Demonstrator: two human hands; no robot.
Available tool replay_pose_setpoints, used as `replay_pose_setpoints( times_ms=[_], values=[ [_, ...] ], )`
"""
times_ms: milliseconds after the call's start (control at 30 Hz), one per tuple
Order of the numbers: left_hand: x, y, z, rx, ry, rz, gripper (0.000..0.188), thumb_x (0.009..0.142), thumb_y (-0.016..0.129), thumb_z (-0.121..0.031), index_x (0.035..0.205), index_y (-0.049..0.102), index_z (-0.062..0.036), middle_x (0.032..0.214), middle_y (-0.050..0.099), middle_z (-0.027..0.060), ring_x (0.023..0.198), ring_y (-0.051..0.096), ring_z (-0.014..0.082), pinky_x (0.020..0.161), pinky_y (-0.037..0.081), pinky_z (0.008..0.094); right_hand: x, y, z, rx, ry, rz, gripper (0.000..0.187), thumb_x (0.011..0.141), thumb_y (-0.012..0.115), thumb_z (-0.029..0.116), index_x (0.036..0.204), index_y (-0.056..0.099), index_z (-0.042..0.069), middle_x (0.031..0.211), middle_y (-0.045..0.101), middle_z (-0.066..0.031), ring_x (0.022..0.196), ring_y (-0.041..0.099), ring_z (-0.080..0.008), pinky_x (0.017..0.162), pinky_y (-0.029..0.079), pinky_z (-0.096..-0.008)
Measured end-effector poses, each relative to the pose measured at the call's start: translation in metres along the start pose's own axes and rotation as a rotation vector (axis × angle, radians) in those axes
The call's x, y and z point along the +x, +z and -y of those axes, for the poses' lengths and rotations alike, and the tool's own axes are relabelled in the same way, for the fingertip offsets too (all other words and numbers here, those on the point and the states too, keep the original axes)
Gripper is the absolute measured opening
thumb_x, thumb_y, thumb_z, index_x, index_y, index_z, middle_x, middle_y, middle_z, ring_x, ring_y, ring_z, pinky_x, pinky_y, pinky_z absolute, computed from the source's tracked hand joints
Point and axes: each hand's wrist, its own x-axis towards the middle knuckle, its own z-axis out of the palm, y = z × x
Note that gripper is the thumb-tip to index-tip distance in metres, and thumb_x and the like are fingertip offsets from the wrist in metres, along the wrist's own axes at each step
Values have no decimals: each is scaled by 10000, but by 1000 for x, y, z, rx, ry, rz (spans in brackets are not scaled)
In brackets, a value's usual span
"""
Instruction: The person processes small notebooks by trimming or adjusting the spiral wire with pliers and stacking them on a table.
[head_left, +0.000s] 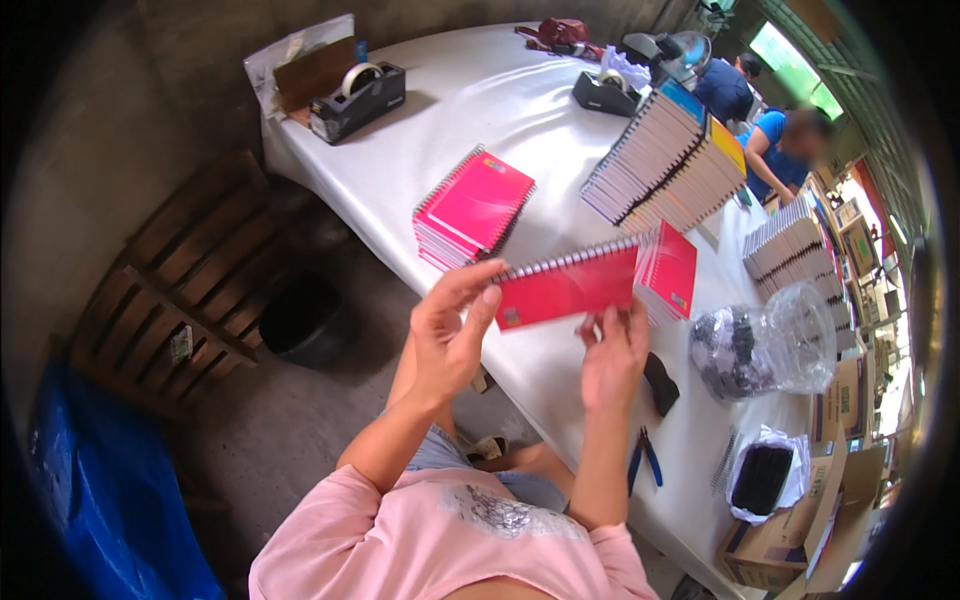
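Between my two hands is a red spiral-bound notebook (568,288), tilted above the table's near edge, its black coil along the upper side. My left hand (452,325) pinches its left end with the thumb on the cover. At its lower right corner my right hand (614,352) grips with bent fingers, partly behind the cover. A stack of red notebooks (478,200) lies beyond my left hand. Another red stack (672,270) sits just behind the held notebook's right end. Blue-handled pliers (645,460) and a black object (661,384) lie near my right forearm.
Tall notebook stacks (660,160) stand at the back, with more (790,250) at right. Two tape dispensers (358,100) are on the white table (450,90). A clear plastic bag (765,345) and cardboard boxes (790,535) are at right. Two people in blue (772,150) are beyond.
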Motion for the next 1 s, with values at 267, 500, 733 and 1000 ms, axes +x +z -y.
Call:
replay_pose_setpoints(
  times_ms=[267, 500, 733, 1000],
  values=[
    [82, -45, 6, 721, 273, -236, 166, 808, 641, -125, 948, 670, -39, 817, 626, 93, 864, 549, 204, 771, 421, 316, 141, 69, -44, -879, -375, 149, 193, 848, 610, 212, 929, 626, 38, 989, 555, -82, 868, 524, -197, 797, 420, -324],
    [96, -54, 62, 546, 296, -264, 238, 914, 502, -209, 990, 626, -20, 1056, 555, 137, 1027, 515, 243, 883, 401, 346, 167, 73, -93, -240, -181, 291, 319, 853, 527, 209, 1078, 543, -16, 1170, 535, -141, 1103, 474, -234, 982, 336, -344],
    [104, -32, 90, 417, 240, -498, 515, 984, 337, -377, 933, 605, 60, 884, 608, 122, 836, 560, 185, 808, 424, 300, 153, 94, -123, -25, -217, -29, 356, 911, 467, 311, 998, 584, -14, 889, 625, -101, 851, 562, -161, 812, 429, -276],
    [106, -29, 84, 355, 245, -445, 443, 969, 382, -322, 923, 617, 51, 879, 623, 112, 836, 569, 171, 797, 436, 288, 159, 93, -124, -267, -301, 34, 279, 918, 490, 264, 906, 620, 18, 757, 591, -22, 717, 516, -88, 664, 416, -208]
  ],
)
